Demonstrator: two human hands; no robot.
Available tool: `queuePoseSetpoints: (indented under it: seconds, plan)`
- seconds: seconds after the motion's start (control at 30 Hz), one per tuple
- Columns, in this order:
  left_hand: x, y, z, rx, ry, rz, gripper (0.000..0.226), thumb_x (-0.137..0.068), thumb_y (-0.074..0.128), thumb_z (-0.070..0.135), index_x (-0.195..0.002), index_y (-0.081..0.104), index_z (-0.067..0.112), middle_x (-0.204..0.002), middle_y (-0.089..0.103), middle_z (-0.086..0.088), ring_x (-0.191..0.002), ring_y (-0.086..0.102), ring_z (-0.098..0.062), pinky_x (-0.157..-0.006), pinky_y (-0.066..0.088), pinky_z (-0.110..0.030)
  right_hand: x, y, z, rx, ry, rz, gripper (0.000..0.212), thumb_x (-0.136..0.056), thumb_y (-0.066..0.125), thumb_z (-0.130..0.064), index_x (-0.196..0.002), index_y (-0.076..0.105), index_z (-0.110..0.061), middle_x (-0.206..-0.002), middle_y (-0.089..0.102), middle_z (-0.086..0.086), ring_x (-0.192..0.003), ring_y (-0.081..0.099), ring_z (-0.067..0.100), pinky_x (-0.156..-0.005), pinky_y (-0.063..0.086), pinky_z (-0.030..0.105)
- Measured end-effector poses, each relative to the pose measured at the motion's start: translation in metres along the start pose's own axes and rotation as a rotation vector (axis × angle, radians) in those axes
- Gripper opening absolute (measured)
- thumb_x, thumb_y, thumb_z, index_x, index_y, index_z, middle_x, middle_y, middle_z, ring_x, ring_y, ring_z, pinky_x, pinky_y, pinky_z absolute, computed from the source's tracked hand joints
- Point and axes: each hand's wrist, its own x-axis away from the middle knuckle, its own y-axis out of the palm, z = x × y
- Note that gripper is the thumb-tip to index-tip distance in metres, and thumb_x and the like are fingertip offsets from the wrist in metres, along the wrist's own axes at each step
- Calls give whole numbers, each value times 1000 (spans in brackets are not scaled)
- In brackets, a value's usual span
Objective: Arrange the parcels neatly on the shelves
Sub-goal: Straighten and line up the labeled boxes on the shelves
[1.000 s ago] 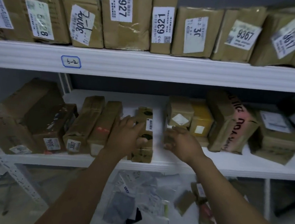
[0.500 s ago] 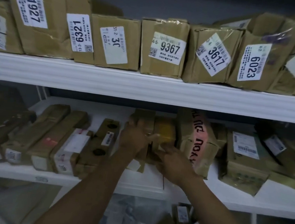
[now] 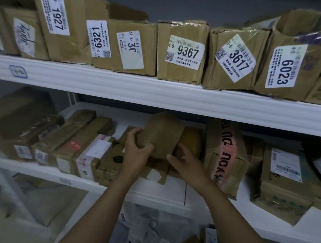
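A small brown cardboard parcel [image 3: 161, 133] is lifted and tilted above the middle shelf [image 3: 175, 195]. My left hand [image 3: 137, 152] grips its left lower edge with curled fingers. My right hand [image 3: 186, 162] holds it from the lower right side, fingers under the box. Behind it sits a yellow-brown parcel [image 3: 192, 143], partly hidden. A flat parcel with a white sticker [image 3: 155, 171] lies under my hands. To the left lies a row of long brown parcels [image 3: 85, 144]. On the right stands a parcel with pink tape [image 3: 225, 158].
The top shelf [image 3: 159, 93] carries a tight row of labelled boxes, among them 9367 [image 3: 181, 51] and 3617 [image 3: 234, 60]. More parcels [image 3: 284, 181] fill the middle shelf's right end. Plastic mailers and small packets [image 3: 152, 234] lie on the lowest level.
The view swung right and closer to the shelf. Both hands moved from the long parcels to the small brown parcel and raised it off the shelf, tilting it.
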Motion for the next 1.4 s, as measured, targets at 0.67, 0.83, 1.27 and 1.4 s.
queuePoseSetpoints:
  seconds: [0.67, 0.83, 1.27, 1.4]
  plan:
    - [30, -51, 15, 45, -83, -343, 96, -67, 79, 57, -146, 25, 45, -135, 56, 4, -118, 58, -12, -88, 56, -30, 18, 20, 0, -177, -157, -106, 92, -80, 75, -7, -142, 28, -56, -158, 20, -17, -145, 22, 8, -110, 39, 43]
    - [37, -63, 21, -106, 24, -410, 95, -71, 82, 27, -147, 26, 38, -140, 43, 12, -118, 55, -7, -85, 54, -21, 26, 22, -6, -118, -143, -9, 85, -80, 65, 11, -133, 45, -53, -160, 4, -16, -142, 7, -5, -111, 39, 35]
    - [44, -70, 23, -93, -136, -309, 25, -90, 62, 29, -107, 45, 21, -103, 61, 8, -89, 60, -3, -61, 45, -8, 27, 38, -6, -871, -69, 152, 65, -79, 41, 19, -129, 54, -19, -131, 58, 12, -119, 56, 30, -77, 53, 39]
    - [44, -75, 15, -177, -97, -434, 79, -76, 79, 14, -135, 30, 33, -127, 50, 18, -107, 54, 8, -73, 51, -13, 28, 37, -13, -843, 8, 224, 50, -90, 57, -7, -134, 46, -29, -128, 59, 2, -115, 60, 22, -93, 51, 43]
